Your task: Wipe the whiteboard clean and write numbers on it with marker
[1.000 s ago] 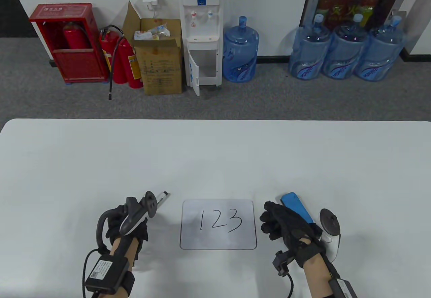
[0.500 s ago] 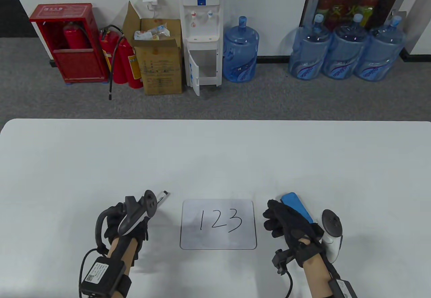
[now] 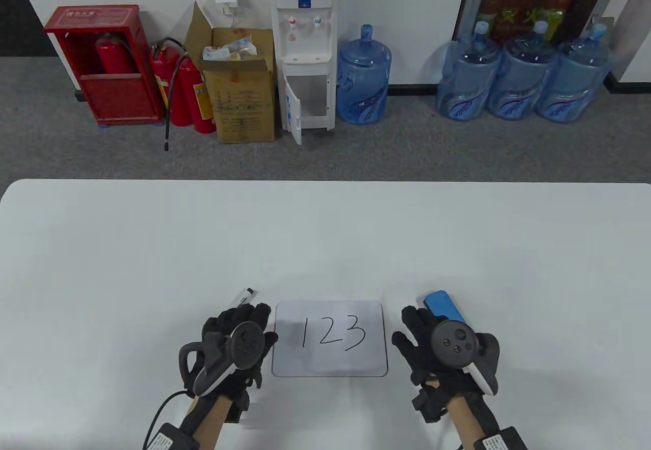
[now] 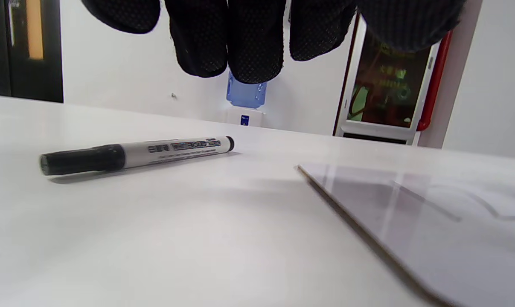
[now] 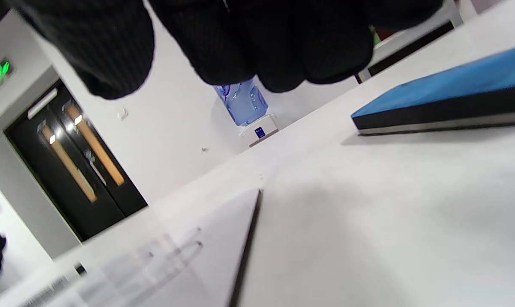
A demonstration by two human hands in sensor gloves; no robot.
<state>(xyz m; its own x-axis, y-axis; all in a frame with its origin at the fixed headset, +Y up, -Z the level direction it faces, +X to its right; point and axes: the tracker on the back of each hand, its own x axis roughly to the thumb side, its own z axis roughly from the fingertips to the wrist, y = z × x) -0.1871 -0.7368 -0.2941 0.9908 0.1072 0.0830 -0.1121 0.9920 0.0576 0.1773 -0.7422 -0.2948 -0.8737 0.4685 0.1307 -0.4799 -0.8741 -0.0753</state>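
A small whiteboard (image 3: 329, 356) lies flat near the table's front edge with "123" in black on it. My left hand (image 3: 238, 327) hovers palm down just left of the board, fingers relaxed and holding nothing. The capped black-and-white marker (image 3: 243, 296) lies on the table just beyond those fingers; in the left wrist view the marker (image 4: 133, 154) rests left of the whiteboard (image 4: 415, 213). My right hand (image 3: 418, 333) sits palm down right of the board, empty. The blue eraser (image 3: 441, 303) lies beside it, partly hidden by the tracker; the right wrist view shows the eraser (image 5: 445, 100) flat on the table.
The white table (image 3: 152, 246) stretches wide behind the board. Beyond its far edge stand fire extinguishers (image 3: 183, 89), a cardboard box (image 3: 244, 99), a water dispenser (image 3: 304, 48) and several blue water jugs (image 3: 519, 76).
Both hands have turned palm down. The left hand has slid right and forward to the board's left edge. The right hand stayed by the eraser. Marker, eraser and board have not moved.
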